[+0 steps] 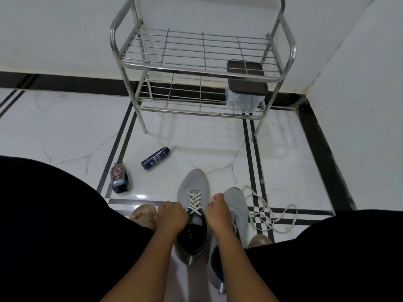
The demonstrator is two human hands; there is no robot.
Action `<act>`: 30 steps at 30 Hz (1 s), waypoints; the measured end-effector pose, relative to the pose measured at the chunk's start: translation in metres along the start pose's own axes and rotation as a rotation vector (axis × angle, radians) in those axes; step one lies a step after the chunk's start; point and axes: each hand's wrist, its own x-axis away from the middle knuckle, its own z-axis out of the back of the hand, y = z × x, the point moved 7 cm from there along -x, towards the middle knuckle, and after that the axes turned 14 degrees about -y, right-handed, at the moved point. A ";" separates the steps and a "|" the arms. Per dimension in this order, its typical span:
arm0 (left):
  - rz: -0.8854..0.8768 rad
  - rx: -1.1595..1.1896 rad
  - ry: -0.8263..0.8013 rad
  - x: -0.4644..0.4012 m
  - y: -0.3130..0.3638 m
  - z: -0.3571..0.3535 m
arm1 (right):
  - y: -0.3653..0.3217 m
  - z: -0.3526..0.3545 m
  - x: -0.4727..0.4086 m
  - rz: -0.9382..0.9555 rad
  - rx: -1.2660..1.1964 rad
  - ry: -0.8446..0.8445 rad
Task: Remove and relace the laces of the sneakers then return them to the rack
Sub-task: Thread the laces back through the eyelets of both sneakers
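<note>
Sneakers lie on the floor before the rack (202, 68): the left sneaker (193, 205) is laced, its lace ends pinched by left hand (171, 215) and right hand (218, 209). The right sneaker (236, 205) is bare, its lace (268, 211) loose beside it; relacing and racking are judged outstanding

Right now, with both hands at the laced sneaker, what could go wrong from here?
1. The loose lace sprawls on the floor right of the unlaced sneaker; a foot could snag it or drag it off.
2. The spray can lies on its side between you and the rack and may roll underfoot.
3. The left hand and right hand flank the laced sneaker; uneven pulling could skew its lacing.
</note>
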 end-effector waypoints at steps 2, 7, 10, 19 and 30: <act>-0.054 -0.104 -0.094 0.004 0.011 0.012 | -0.021 0.013 0.009 0.071 -0.011 0.008; -0.132 -0.165 -0.194 0.036 0.039 0.072 | -0.085 0.060 0.036 0.282 -0.071 0.020; -0.205 -0.265 -0.182 0.075 0.061 0.120 | -0.125 0.089 0.060 0.369 -0.048 -0.105; -0.349 -0.588 -0.089 0.154 0.103 0.199 | -0.190 0.168 0.106 0.439 0.454 -0.115; -0.475 -0.476 0.287 0.151 0.122 0.245 | -0.191 0.182 0.094 0.423 0.233 -0.111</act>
